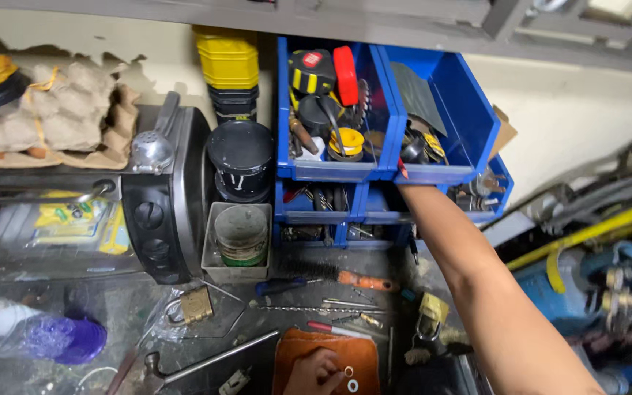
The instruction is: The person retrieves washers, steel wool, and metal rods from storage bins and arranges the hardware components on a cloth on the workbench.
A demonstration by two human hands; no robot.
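Blue bin (pixel 469 110): right hand hidden inside; left hand (pixel 316 371) touching washers (pixel 350 378).

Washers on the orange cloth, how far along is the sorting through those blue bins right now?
Looks done: two small washers lie on the orange cloth, with the left hand resting beside them. In hand: the right arm reaches into the lower blue bins; its hand is hidden there. Left: the upper blue bins remain crowded with tools, and drill bits lie loose on the bench.

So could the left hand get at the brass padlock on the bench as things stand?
Probably yes: the left hand rests on the orange cloth by two washers, and the brass padlock lies uncovered to its left, with only small loose tools between.
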